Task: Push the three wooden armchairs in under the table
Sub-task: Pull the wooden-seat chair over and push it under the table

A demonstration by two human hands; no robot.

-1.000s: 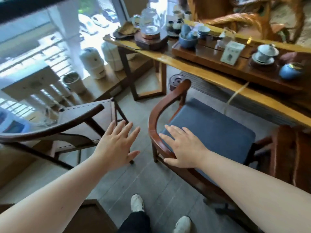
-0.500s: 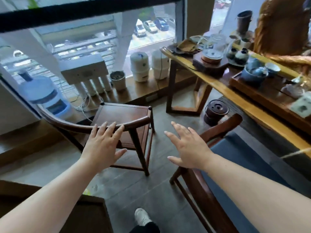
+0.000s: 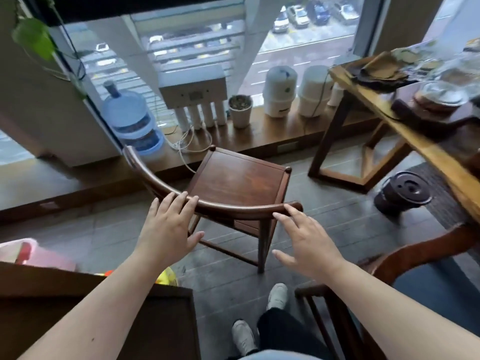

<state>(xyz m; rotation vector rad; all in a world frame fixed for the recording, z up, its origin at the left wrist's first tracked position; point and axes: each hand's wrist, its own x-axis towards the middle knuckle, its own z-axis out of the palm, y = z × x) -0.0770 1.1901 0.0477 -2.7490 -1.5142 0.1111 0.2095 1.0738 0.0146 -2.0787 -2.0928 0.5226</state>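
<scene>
Where half a second ago both hands hovered short of it, the bare wooden armchair point(image 3: 233, 183) by the window now has fingers on its curved back rail. It stands on the grey floor, well apart from the tabletop point(image 3: 405, 126), which runs along the right edge of the view; its seat faces the window ledge rather than the table.

The left hand point(image 3: 168, 229) is spread, with its fingertips laid over the top of the rail near the middle of the curve and the thumb free below. The right hand point(image 3: 306, 242) is also spread, its longest fingers just touching the rail's right end. Neither hand is wrapped round the wood yet.

A second armchair with a blue cushion point(image 3: 428, 289) sits at the lower right, nearer the table; the right hand rested on it a second ago and has since left it. The view has swung left toward the window chair, so it looks like the one now being dealt with.

Since it faces the window, it probably needs turning toward the table before any push. A dark lidded pot point(image 3: 401, 190) stands on the floor between chair and table and could get in the way.
</scene>
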